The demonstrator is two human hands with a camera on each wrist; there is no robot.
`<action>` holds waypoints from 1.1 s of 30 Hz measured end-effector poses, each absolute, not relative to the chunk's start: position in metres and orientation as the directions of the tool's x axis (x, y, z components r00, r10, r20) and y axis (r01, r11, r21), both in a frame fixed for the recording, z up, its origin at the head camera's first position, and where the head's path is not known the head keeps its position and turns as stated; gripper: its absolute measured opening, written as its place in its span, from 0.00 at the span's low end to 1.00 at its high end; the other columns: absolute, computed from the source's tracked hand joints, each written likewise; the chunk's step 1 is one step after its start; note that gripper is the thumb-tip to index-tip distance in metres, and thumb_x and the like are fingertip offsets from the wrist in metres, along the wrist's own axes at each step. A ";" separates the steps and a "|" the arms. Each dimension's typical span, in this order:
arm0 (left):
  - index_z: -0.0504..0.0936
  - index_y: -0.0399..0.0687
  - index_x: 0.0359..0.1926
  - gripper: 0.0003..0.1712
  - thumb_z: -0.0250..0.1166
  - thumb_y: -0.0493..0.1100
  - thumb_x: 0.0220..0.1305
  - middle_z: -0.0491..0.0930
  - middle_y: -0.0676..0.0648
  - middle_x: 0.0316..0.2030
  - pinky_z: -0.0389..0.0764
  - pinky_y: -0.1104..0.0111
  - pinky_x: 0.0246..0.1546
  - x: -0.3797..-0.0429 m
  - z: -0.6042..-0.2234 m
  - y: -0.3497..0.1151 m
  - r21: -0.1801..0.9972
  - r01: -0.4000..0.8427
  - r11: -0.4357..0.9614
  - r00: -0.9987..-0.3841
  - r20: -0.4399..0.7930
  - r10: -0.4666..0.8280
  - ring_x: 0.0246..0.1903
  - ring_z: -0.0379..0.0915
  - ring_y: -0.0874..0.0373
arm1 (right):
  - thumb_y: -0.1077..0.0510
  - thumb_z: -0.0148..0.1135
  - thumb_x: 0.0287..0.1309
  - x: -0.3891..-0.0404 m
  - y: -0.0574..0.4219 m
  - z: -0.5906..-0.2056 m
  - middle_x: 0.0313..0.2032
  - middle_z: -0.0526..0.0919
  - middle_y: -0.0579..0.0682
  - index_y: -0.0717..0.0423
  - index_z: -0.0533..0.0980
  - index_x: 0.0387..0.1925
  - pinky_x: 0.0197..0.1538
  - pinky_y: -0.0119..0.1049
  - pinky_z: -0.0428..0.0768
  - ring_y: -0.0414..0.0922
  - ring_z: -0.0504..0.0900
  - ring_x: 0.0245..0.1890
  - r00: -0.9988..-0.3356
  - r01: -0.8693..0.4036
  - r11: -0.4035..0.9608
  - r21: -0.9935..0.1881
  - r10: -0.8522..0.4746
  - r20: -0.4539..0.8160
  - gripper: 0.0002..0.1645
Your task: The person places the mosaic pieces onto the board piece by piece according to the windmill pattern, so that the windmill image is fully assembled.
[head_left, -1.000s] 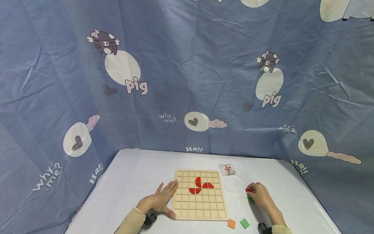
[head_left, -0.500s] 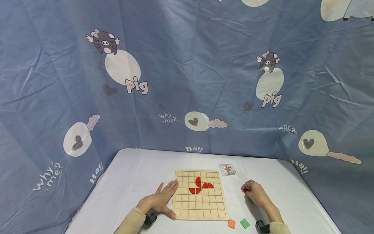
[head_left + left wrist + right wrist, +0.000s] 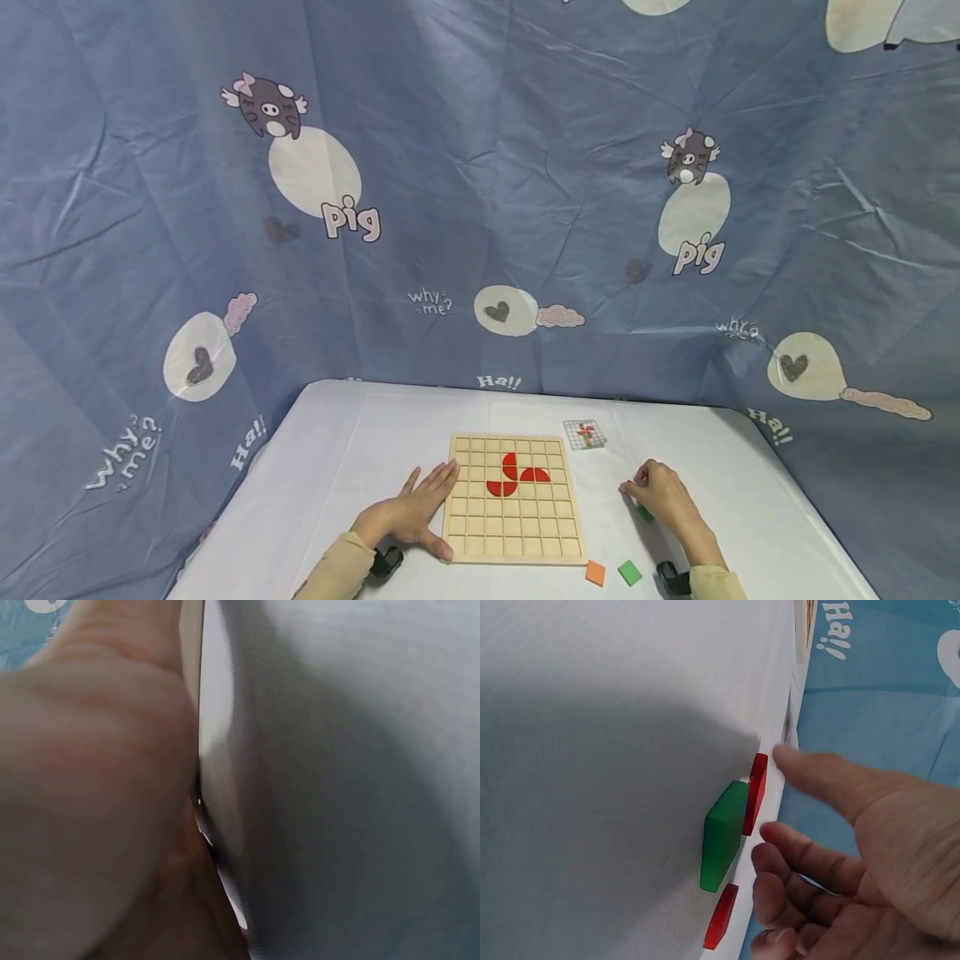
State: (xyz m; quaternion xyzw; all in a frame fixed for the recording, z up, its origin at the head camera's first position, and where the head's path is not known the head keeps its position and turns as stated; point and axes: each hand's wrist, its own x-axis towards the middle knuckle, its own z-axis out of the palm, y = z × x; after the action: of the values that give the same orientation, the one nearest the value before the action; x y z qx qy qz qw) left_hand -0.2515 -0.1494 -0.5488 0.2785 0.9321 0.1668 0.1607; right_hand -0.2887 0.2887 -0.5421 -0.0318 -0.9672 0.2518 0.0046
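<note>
My left hand [image 3: 412, 517] lies spread along the left edge of the wooden grid board [image 3: 517, 527], fingertips at its rim. In the left wrist view, a blurred close-up of that hand [image 3: 90, 802] fills the left side. Rounded red pieces [image 3: 535, 475] sit in the board's upper middle squares. To the right of the board, my right hand [image 3: 663, 492] hovers low over the table, thumb and fingers apart. Just off its fingertips a red piece [image 3: 756, 795] lies by a green block [image 3: 725, 836]. Another red piece [image 3: 721, 918] lies beyond the block, near the lower fingers.
A small pattern card [image 3: 583, 433] with a red and green figure on a grid lies beyond the board's upper right corner. Near the front, an orange tile [image 3: 595, 573] and a green tile [image 3: 629, 572] rest on the white cloth. A blue printed curtain [image 3: 495, 208] hangs behind.
My right hand, fingers at a red piece, has shifted slightly left toward the board; its thumb and fingers now stand apart from the piece. My left hand stays put.
</note>
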 end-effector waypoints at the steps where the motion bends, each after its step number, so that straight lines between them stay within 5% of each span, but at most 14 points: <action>1: 0.37 0.39 0.76 0.77 0.69 0.73 0.38 0.35 0.40 0.77 0.34 0.41 0.72 -0.252 -0.549 -0.149 0.402 0.466 0.789 -0.793 -0.205 0.573 0.76 0.31 0.43 | 0.57 0.71 0.52 -0.288 0.289 -0.542 0.25 0.74 0.51 0.62 0.73 0.30 0.26 0.34 0.69 0.43 0.71 0.25 -0.998 0.055 0.870 -0.490 0.058 -0.008 0.15; 12: 0.37 0.40 0.76 0.77 0.69 0.74 0.39 0.34 0.41 0.77 0.34 0.41 0.73 -0.252 -0.548 -0.149 0.419 0.452 0.788 -0.794 -0.214 0.569 0.76 0.31 0.44 | 0.67 0.69 0.47 -0.291 0.287 -0.544 0.30 0.77 0.51 0.62 0.80 0.31 0.30 0.37 0.75 0.43 0.74 0.29 -0.999 -0.034 0.867 -0.498 -0.022 0.030 0.07; 18: 0.37 0.39 0.76 0.77 0.70 0.73 0.39 0.35 0.40 0.77 0.35 0.41 0.73 -0.251 -0.546 -0.149 0.413 0.459 0.787 -0.794 -0.207 0.572 0.76 0.32 0.43 | 0.74 0.64 0.45 -0.293 0.284 -0.547 0.35 0.80 0.49 0.58 0.82 0.34 0.38 0.41 0.79 0.43 0.77 0.34 -0.995 -0.097 0.860 -0.501 -0.079 0.057 0.13; 33: 0.37 0.40 0.76 0.77 0.69 0.74 0.38 0.35 0.40 0.77 0.35 0.41 0.73 -0.251 -0.547 -0.149 0.421 0.449 0.788 -0.795 -0.214 0.567 0.76 0.31 0.44 | 0.69 0.69 0.47 -0.294 0.289 -0.551 0.37 0.80 0.52 0.65 0.79 0.43 0.39 0.42 0.80 0.43 0.79 0.35 -0.996 -0.090 0.855 -0.510 -0.075 0.050 0.18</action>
State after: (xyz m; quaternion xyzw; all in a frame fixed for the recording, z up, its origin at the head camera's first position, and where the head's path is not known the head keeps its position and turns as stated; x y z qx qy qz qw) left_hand -0.2514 -0.1490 -0.5474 0.2728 0.9308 0.1773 0.1669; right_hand -0.2936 0.2888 -0.5512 0.0428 -0.9631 0.2655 0.0142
